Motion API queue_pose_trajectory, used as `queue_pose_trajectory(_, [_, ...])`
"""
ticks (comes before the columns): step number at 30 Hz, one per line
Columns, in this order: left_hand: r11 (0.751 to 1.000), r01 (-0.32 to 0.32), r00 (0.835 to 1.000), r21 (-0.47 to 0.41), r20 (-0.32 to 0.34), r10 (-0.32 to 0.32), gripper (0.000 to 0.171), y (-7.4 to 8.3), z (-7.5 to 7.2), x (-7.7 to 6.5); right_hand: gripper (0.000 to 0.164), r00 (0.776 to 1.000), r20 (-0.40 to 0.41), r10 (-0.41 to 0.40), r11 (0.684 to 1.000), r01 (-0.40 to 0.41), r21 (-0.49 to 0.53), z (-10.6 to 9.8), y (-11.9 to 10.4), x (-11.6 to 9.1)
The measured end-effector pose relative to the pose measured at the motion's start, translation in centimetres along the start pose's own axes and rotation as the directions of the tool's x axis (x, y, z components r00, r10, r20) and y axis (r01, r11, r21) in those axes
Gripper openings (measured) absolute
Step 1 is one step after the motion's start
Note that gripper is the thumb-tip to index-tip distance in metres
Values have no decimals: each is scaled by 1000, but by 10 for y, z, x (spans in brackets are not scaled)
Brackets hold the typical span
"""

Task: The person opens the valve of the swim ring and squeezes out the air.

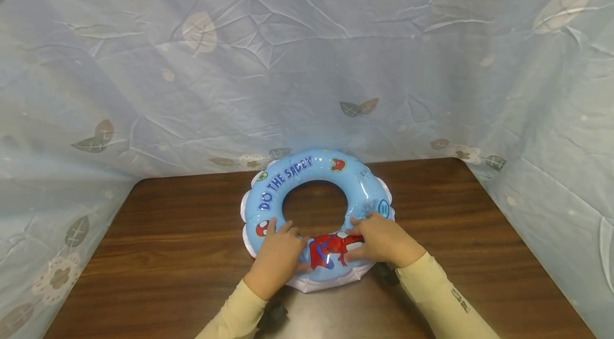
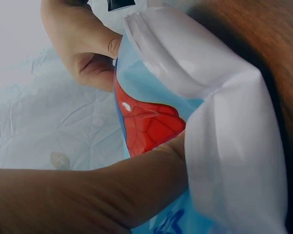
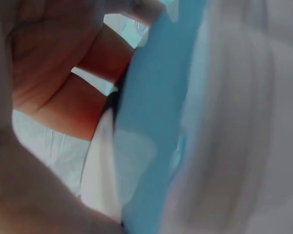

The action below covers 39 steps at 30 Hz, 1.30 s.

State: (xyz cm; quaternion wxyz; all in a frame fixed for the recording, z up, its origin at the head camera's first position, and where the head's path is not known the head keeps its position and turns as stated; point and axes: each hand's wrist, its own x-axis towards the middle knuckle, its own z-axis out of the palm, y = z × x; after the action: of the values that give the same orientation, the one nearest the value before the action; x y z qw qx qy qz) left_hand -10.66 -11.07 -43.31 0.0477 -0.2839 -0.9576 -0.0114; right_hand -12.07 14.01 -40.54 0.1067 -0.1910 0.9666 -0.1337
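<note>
An inflated light-blue swim ring (image 1: 357,182) with a white scalloped edge, blue lettering and red cartoon figures lies at the middle of the table. On its near left part rests my left hand (image 1: 280,253), fingers spread over the top and thumb toward the red figure. My right hand (image 1: 384,237) touches the near right part, its fingers also spread. The left wrist view shows the left thumb (image 2: 161,161) pressed on the blue plastic beside the white edge (image 2: 234,146). In the right wrist view, the right fingers (image 3: 95,68) reach over the ring (image 3: 151,107), their tips partly hidden.
The brown wood-grain table (image 1: 182,232) has rounded far corners. A pale cloth (image 1: 297,78) with leaf and flower prints hangs behind it and along both sides. Dark wrist devices (image 1: 273,315) show beneath the cream sleeves (image 1: 235,309).
</note>
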Motion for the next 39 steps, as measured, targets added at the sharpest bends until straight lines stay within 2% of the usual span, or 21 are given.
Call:
queue_pose_trajectory(8, [998,-6,1000,69,-25,7,61,-1,0,-1,56,1000,-13,-20,1000,19,-15,-1,-4,4])
queue_pose_trajectory(17, [993,21,998,118,-54,-15,59,4,0,-3,56,1000,2,-6,1000,6,-16,1,-4,8])
queue_pose_trajectory(24, [993,23,999,117,-49,-17,58,5,2,-2,57,1000,4,-3,1000,3,20,3,3,10])
queue_pose_trajectory(32, [992,17,998,122,-61,-10,58,6,6,0,57,1000,19,12,1000,-13,9,2,2,9])
queue_pose_trajectory(39, [993,14,999,116,-46,-9,58,5,8,1,55,1000,7,10,1000,-10,-9,4,1,8])
